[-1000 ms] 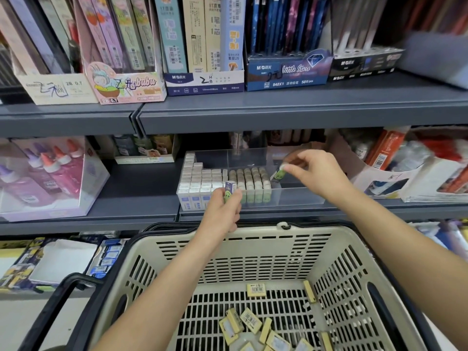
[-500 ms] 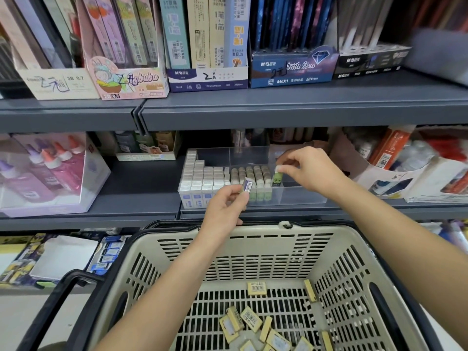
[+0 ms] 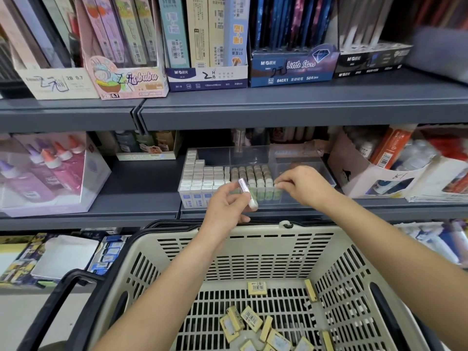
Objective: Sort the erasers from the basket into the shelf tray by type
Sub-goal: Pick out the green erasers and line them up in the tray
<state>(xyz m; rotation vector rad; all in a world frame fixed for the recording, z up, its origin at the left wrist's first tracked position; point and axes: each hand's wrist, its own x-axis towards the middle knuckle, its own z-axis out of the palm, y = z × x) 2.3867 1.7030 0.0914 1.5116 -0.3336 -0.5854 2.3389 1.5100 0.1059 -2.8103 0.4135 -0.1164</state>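
Note:
A clear shelf tray on the middle shelf holds rows of white erasers with blue sleeves on the left and green-sleeved erasers in the middle. My right hand pinches a green-sleeved eraser at the front right end of the green rows, inside the tray. My left hand holds another small eraser in front of the tray, above the beige basket. Several yellow-sleeved erasers lie on the basket floor.
Glue bottles in a clear box stand on the left of the same shelf. Open cardboard boxes of correction items sit right of the tray. Pencil-lead boxes fill the shelf above. The basket's black handle lies at lower left.
My right hand has come forward and down, setting its green eraser at the front of the green rows. My left hand moved right and turned its eraser onto its side.

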